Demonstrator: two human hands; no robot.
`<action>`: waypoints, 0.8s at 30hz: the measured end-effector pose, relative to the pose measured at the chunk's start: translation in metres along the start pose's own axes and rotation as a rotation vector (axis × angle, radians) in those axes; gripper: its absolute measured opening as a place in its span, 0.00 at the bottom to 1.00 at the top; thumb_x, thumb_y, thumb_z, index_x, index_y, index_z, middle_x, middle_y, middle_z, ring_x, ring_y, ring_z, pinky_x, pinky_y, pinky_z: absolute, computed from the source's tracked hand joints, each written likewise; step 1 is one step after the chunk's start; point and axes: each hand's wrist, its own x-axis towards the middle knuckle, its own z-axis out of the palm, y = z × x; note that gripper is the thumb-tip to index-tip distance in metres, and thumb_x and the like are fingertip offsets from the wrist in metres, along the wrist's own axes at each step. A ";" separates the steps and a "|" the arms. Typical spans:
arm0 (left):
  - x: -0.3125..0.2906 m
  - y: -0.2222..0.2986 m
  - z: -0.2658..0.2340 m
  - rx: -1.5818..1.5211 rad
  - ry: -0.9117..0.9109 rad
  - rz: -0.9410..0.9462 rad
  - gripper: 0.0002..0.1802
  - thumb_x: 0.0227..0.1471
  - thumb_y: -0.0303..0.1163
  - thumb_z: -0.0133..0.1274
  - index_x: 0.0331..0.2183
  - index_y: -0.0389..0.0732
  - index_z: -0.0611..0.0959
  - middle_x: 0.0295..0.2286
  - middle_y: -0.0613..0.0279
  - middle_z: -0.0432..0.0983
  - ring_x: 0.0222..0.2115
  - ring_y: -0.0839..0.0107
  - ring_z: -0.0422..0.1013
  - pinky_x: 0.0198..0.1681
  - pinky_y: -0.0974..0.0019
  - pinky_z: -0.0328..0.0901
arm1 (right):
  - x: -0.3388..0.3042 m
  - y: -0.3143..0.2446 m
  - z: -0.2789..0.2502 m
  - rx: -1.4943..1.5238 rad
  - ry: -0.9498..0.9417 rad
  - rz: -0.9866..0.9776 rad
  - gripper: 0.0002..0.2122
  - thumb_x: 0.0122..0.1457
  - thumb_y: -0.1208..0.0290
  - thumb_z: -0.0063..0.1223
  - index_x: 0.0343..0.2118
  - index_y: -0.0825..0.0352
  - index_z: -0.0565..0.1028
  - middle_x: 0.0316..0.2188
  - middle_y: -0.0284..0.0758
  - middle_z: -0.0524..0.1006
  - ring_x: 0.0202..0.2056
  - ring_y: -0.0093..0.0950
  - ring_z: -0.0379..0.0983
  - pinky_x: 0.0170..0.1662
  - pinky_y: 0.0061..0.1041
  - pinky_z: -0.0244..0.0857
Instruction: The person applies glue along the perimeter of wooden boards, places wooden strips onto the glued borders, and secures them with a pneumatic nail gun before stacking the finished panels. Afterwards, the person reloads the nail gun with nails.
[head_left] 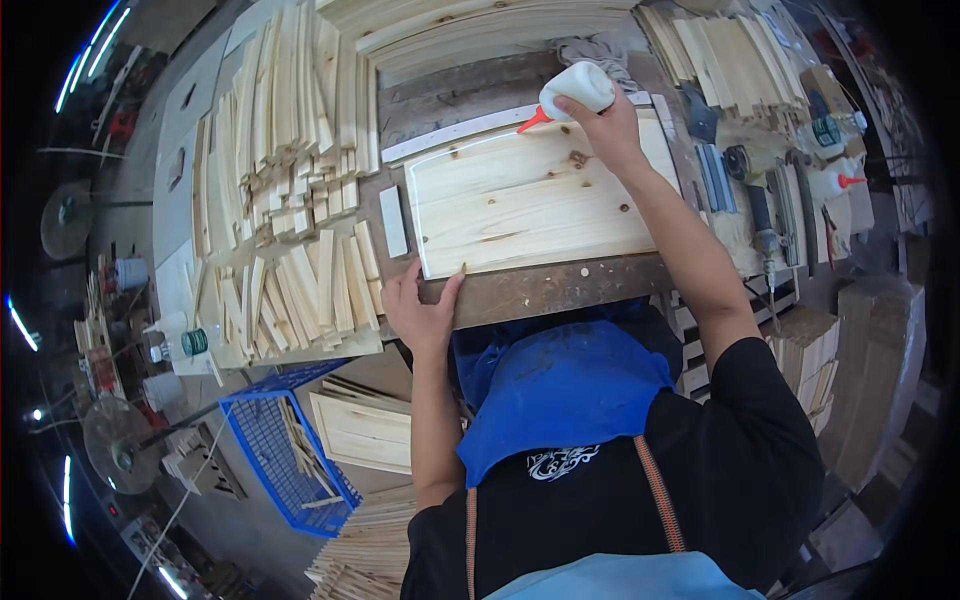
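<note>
My right hand grips a white glue bottle, tipped so its red nozzle points down and left at the far edge of a knotty pine board. A white line of glue runs along the board's left edge and part of its far edge. My left hand rests at the near left corner, thumb and fingers apart, with the thumb close to the board's near edge. Just past the left edge lies a short pale strip. Along the far edge sits a long whitish strip.
Loose wood strips are heaped on the left, with shorter ones nearer me. To the right are a power drill, another red-tipped bottle and stacked slats. A blue plastic crate stands below the table's left side.
</note>
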 end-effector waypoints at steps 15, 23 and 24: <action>-0.004 0.025 0.016 0.029 -0.011 -0.008 0.34 0.39 0.45 0.77 0.48 0.42 0.85 0.33 0.59 0.72 0.36 0.61 0.71 0.42 0.58 0.68 | 0.025 0.018 -0.109 -0.070 0.147 -0.068 0.25 0.53 0.60 0.76 0.49 0.70 0.78 0.43 0.37 0.84 0.45 0.28 0.80 0.50 0.29 0.73; -0.005 0.036 0.024 0.033 -0.010 -0.029 0.34 0.40 0.44 0.77 0.48 0.42 0.85 0.34 0.61 0.71 0.36 0.62 0.70 0.42 0.59 0.67 | 0.035 0.030 -0.170 -0.128 0.264 -0.023 0.25 0.53 0.58 0.76 0.47 0.71 0.79 0.41 0.38 0.84 0.43 0.28 0.81 0.49 0.29 0.72; -0.004 0.037 0.025 0.035 -0.013 -0.023 0.34 0.40 0.44 0.77 0.48 0.42 0.85 0.34 0.61 0.71 0.36 0.62 0.70 0.42 0.59 0.67 | 0.034 0.031 -0.177 -0.128 0.270 -0.023 0.25 0.53 0.58 0.76 0.47 0.71 0.79 0.41 0.38 0.84 0.43 0.28 0.81 0.49 0.29 0.72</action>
